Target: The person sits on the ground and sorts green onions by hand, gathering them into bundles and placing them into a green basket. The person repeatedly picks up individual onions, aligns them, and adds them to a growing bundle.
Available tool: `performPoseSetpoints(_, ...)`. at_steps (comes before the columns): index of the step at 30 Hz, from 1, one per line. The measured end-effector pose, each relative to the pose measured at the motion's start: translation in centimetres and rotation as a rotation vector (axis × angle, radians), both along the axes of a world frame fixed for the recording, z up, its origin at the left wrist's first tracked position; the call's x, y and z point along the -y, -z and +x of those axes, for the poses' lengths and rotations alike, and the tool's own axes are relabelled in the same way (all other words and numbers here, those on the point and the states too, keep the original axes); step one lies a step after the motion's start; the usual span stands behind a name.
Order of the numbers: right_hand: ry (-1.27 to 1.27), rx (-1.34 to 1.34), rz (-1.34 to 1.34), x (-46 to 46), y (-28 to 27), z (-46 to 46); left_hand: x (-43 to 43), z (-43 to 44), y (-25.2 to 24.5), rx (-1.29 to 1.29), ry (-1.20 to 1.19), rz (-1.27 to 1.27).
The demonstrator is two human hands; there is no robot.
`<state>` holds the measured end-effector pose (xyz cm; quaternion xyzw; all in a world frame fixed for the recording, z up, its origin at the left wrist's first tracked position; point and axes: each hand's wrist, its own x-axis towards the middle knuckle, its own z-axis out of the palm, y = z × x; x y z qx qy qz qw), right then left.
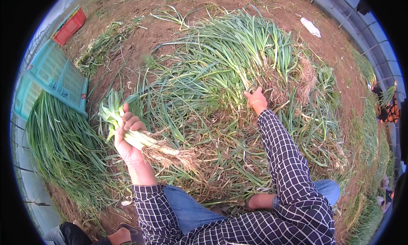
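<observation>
My left hand (130,133) is closed around a bunch of leafy plants with pale stalks (140,140); their brown roots point right and their green tops point up and left. My right hand (256,100) reaches to the stalk bases at the lower edge of a large pile of long-leaved green plants (236,54). Its fingertips are at a stem there, but whether they grip it I cannot tell. Roots of the piled plants (275,82) lie just beyond that hand.
At the left, a teal plastic crate (63,76) stands tilted by a heap of long green leaves (63,140). Behind it is a red crate (70,25). Loose leaves and roots (216,149) litter the soil. A white bag (310,27) lies far right. Another person's foot (122,235) shows bottom left.
</observation>
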<state>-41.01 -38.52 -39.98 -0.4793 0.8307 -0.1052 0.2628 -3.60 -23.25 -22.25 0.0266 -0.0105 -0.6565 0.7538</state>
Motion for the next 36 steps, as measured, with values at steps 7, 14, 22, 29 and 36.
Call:
performPoseSetpoints(7, -0.267, 0.454, -0.740, -1.8, -4.5, -2.5, 0.3, -0.9, 0.1, 0.051, 0.059, 0.058)
performPoseSetpoints(14, -0.455, -0.094, -0.078, -11.9, -4.0, -6.3, 0.0, -2.3, 0.2, 0.128, 0.126, 0.094)
performPoseSetpoints(22, -0.562, -0.058, -0.399, -11.7, -2.2, -0.7, 0.1, -3.1, 0.2, 0.093, 0.214, 0.136)
performPoseSetpoints(29, -0.469, -0.376, -0.011, -7.9, 1.4, 3.3, 0.4, -3.5, 1.4, 0.196, 0.245, 0.250)
performPoseSetpoints(36, -0.250, 0.802, -0.067, -10.7, -3.7, 4.3, 0.3, -6.1, 3.7, 0.468, 0.301, 0.573)
